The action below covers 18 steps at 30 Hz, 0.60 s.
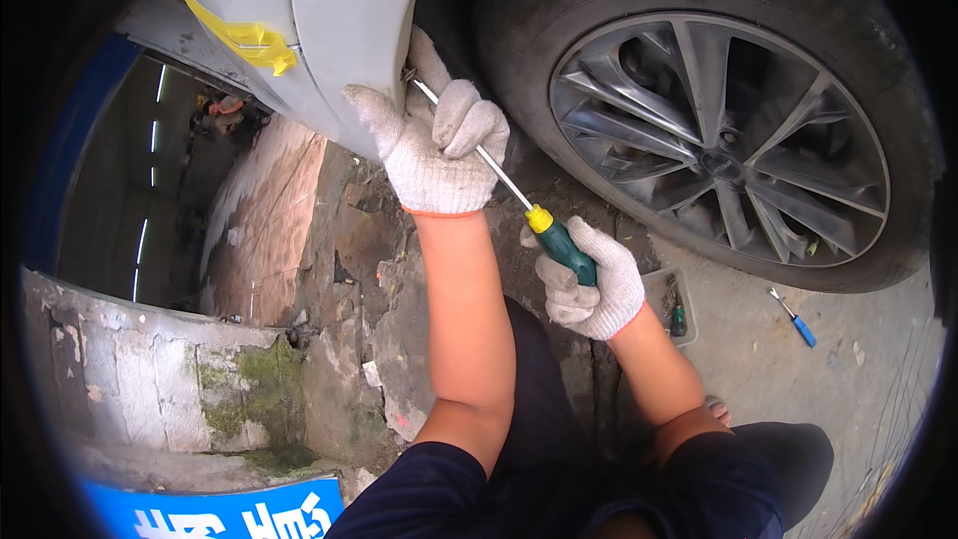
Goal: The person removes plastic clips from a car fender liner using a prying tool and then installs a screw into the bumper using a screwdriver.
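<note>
My left hand [431, 162], in a white knit work glove, has its fingers curled around the metal shaft of a long screwdriver [565, 248]; its thumb lies against the edge of the white car body panel [349, 30]. In my right hand [609, 289], gloved the same way, is the green handle with its yellow collar. The shaft slants up and left, its tip end at the panel's edge beside the wheel opening. Exactly what the tip meets there is too small to tell. Yellow tape [239, 38] is stuck across a seam on the panel.
Close on the right stands the car's tire [519, 50] with its spoked wheel rim [718, 165]. A shallow plastic tray [687, 324] holding tools and a small blue-handled tool [798, 324] rest on the concrete. Broken masonry and a low mossy wall [150, 389] lie to the left.
</note>
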{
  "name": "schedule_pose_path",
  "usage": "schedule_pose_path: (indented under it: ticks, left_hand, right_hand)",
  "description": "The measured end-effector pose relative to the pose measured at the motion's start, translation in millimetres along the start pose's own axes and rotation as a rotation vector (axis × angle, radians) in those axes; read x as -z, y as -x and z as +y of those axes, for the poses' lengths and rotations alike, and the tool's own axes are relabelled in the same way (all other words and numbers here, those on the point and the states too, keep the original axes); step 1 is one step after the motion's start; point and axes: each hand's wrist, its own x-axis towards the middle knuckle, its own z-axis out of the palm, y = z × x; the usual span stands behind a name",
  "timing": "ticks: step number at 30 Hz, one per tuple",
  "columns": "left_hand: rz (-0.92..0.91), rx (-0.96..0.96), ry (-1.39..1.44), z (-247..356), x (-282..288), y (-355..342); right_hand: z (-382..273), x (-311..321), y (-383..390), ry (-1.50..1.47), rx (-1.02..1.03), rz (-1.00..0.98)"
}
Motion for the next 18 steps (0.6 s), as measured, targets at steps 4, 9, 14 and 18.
schedule_pose_path:
  ticks: [4,9,14,18]
  left_hand:
    - [-0.062,0.014,-0.057,-1,-4,-2]
    - [0.008,0.0,-0.041,1,-2,0]
    - [0.006,0.056,-0.062,6,12,-2]
    - [0.057,0.036,-0.092,11,19,-3]
  right_hand:
    - [3,5,-11,0.603,0.433,0.111]
    - [-2,4,-5,0.288,0.191,0.064]
    - [1,2,-8,1.067,0.686,0.188]
    - [9,0,-14,1.589,1.038,0.426]
